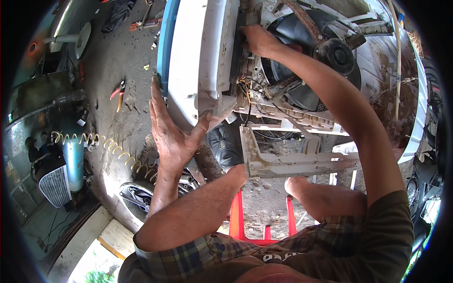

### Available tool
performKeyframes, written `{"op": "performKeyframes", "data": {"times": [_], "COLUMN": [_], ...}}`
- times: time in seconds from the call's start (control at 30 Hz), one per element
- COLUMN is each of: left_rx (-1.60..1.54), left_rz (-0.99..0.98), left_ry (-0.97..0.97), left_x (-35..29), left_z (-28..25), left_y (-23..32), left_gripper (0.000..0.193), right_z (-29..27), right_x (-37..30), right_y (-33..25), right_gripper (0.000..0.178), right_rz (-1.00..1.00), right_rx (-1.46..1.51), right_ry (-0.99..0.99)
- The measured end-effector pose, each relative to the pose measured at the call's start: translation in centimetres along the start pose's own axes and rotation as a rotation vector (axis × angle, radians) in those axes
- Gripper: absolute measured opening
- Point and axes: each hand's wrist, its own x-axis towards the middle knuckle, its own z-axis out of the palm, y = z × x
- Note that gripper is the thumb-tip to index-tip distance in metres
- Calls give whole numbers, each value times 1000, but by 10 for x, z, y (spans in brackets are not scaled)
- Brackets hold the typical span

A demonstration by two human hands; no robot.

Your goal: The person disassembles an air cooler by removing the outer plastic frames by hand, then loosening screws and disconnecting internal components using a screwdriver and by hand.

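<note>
A long white panel (184,52) with a blue strip (168,35) stands tilted along the left side of an opened machine frame. My left hand (173,137) grips its near end, thumb on the inner side and fingers along the blue outer edge. Behind the panel's dark inner edge, my right hand (259,41) reaches in with its fingers curled; their tips are partly hidden. Thin coloured wires (245,87) hang just below that hand. Under my right forearm lie a dark round motor (337,55) and a large black disc (306,96).
A dirty white frame piece (302,165) lies before my knees. Red chair legs (237,214) show beneath me. Red-handled pliers (118,94) rest on the floor at left. A coiled yellow hose (113,147) runs from a blue cylinder (73,162). A pole (397,70) stands at right.
</note>
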Motion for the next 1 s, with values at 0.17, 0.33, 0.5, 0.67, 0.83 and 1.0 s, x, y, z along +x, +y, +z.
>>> {"op": "performKeyframes", "data": {"times": [0.17,0.33,0.5,0.67,0.83,1.0], "left_rx": [-12,-21,-9,-18,-28,-36], "left_rz": [7,-3,-35,-39,-40,-24], "left_ry": [12,17,-4,-1,5,1], "left_x": [1,0,2,1,0,0], "left_z": [3,2,-1,0,3,1], "left_y": [-1,-2,3,2,2,3], "left_gripper": [114,114,114,115,114,115], "right_z": [5,1,-6,-2,1,-1], "right_x": [0,2,5,7,4,3], "right_y": [11,8,4,9,10,5], "right_gripper": [26,22,26,28,29,28], "right_rz": [-28,-103,-28,-99,-29,28], "right_rx": [43,-12,-12,-43,-47,-21], "right_ry": [5,-21,-96,-25,-13,-147]}}
